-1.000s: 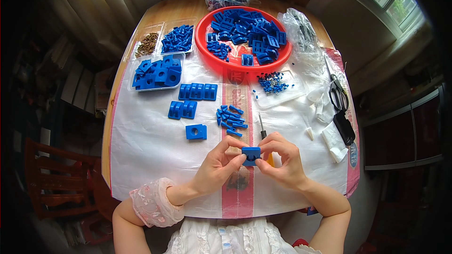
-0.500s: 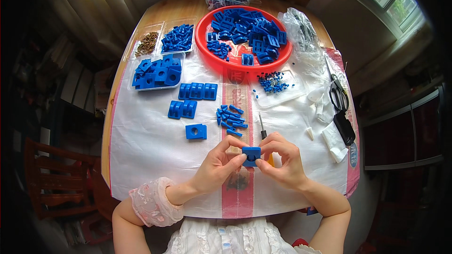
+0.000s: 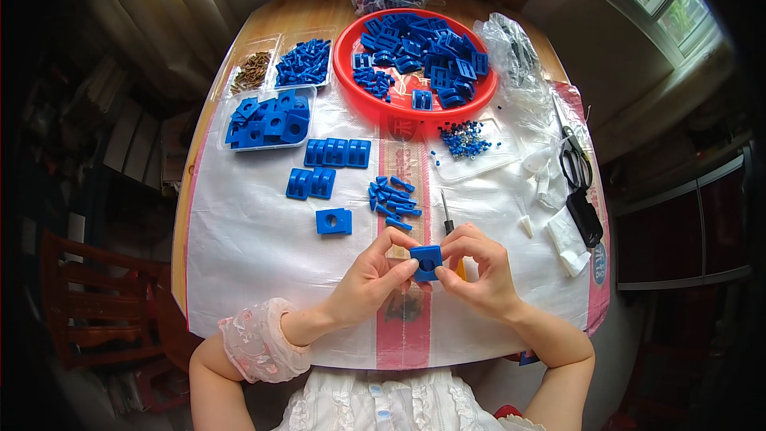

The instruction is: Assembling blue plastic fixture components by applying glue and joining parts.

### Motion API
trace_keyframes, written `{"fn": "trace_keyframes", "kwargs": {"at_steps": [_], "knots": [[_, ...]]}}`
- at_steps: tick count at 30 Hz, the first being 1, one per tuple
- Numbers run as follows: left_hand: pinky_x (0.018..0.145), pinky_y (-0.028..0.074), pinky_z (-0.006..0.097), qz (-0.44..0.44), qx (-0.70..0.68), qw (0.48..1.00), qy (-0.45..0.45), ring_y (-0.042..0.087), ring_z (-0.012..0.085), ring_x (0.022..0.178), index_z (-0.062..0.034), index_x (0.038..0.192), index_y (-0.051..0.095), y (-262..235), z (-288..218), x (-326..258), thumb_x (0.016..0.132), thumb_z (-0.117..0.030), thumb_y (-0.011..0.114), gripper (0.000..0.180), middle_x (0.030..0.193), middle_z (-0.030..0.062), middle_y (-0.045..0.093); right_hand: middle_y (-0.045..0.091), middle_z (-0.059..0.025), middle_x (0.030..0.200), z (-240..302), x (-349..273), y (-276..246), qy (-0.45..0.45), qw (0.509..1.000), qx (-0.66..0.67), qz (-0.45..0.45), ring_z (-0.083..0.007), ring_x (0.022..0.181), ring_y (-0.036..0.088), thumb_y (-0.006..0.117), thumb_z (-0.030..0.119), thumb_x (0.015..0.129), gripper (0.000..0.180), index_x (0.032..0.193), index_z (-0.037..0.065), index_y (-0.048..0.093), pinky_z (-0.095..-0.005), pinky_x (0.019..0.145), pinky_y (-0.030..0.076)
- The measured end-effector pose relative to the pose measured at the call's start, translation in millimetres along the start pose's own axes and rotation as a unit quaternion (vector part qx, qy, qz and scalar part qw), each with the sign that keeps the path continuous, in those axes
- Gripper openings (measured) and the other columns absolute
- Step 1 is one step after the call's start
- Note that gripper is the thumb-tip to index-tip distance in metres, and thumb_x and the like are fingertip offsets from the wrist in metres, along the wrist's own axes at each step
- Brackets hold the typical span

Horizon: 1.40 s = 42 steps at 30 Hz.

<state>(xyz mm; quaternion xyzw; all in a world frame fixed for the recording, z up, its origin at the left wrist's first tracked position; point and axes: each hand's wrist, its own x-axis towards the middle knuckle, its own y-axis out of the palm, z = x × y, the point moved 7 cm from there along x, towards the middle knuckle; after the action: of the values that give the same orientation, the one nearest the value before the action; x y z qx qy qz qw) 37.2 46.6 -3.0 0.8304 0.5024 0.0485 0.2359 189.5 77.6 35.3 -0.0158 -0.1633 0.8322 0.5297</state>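
Between both hands I hold a small blue square plastic piece [image 3: 427, 253] with a round opening, just above the table. My left hand [image 3: 388, 267] pinches its left side with thumb and fingers. On its right side, the thumb and fingers of my right hand [image 3: 479, 269] are closed as well. A screwdriver [image 3: 448, 226] lies just beyond my right hand, its orange handle partly hidden by the fingers. Several slim blue pegs [image 3: 394, 201] lie loose past my left hand. To their left are flat blue square plates [image 3: 333, 221] and rows of blue curved parts [image 3: 337, 153].
A red basin [image 3: 345, 84] full of blue parts stands at the back. Clear boxes hold blue plates [image 3: 274, 123], blue pegs [image 3: 303, 62] and brass-coloured screws [image 3: 252, 70]. Tiny blue and white pieces [image 3: 466, 140] lie on a clear lid. Scissors [image 3: 574, 161] and tissue [image 3: 567, 246] are at right.
The blue piece has tilted slightly in my fingers, so its round opening shows more. Both hands keep their grip and have barely moved.
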Motion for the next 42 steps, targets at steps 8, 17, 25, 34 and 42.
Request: {"fn": "trace_keyframes", "kwargs": {"at_steps": [8, 17, 25, 34, 42], "knots": [[0.066, 0.045, 0.017, 0.008, -0.027, 1.0, 0.011, 0.063, 0.004, 0.082, -0.0093, 0.118, 0.041, 6.5, -5.3, -0.4, 0.104, -0.016, 0.049, 0.017, 0.098, 0.0052, 0.066, 0.063, -0.0072, 0.088, 4.3, 0.9, -0.7, -0.013, 1.0, -0.006, 0.001, -0.0149, 0.078, 0.055, 0.07, -0.001, 0.074, 0.014, 0.087, 0.001, 0.067, -0.0252, 0.064, 0.046], [0.062, 0.042, 0.015, 0.001, 0.007, 1.0, 0.002, 0.06, 0.0014, 0.077, -0.0104, 0.118, 0.042, 0.3, 3.8, -0.1, 0.104, -0.019, 0.049, 0.017, 0.091, 0.004, 0.067, 0.063, -0.0073, 0.087, 1.5, 1.0, -0.4, -0.009, 1.0, 0.006, 0.002, -0.0165, 0.082, 0.056, 0.071, 0.0, 0.074, 0.014, 0.087, 0.001, 0.067, -0.026, 0.062, 0.048], [0.072, 0.049, 0.019, 0.008, -0.012, 1.0, 0.006, 0.063, 0.004, 0.082, -0.0083, 0.117, 0.041, 4.8, -2.1, -0.5, 0.105, -0.016, 0.048, 0.017, 0.097, 0.0059, 0.066, 0.063, -0.0072, 0.087, 0.5, 0.7, -0.3, -0.009, 1.0, 0.008, 0.004, -0.0164, 0.082, 0.056, 0.071, 0.001, 0.074, 0.014, 0.088, 0.001, 0.067, -0.0262, 0.063, 0.048], [0.077, 0.052, 0.022, 0.015, -0.006, 1.0, 0.009, 0.065, 0.008, 0.09, -0.008, 0.118, 0.04, 5.5, -2.9, -0.5, 0.105, -0.016, 0.047, 0.017, 0.103, 0.007, 0.066, 0.062, -0.0068, 0.086, 0.0, 0.5, -0.6, -0.015, 1.0, -0.002, 0.005, -0.0161, 0.08, 0.054, 0.071, 0.002, 0.074, 0.014, 0.087, 0.002, 0.067, -0.0263, 0.062, 0.046], [0.072, 0.049, 0.019, 0.0, 0.039, 0.999, 0.029, 0.064, 0.0064, 0.092, -0.0087, 0.125, 0.039, 7.2, -5.5, -2.1, 0.105, -0.016, 0.047, 0.023, 0.103, 0.0074, 0.067, 0.061, -0.0071, 0.083, 8.7, 2.5, 1.3, -0.052, 0.997, -0.054, -0.004, -0.0184, 0.075, 0.054, 0.071, 0.001, 0.072, 0.014, 0.085, 0.002, 0.065, -0.027, 0.06, 0.046]]}}
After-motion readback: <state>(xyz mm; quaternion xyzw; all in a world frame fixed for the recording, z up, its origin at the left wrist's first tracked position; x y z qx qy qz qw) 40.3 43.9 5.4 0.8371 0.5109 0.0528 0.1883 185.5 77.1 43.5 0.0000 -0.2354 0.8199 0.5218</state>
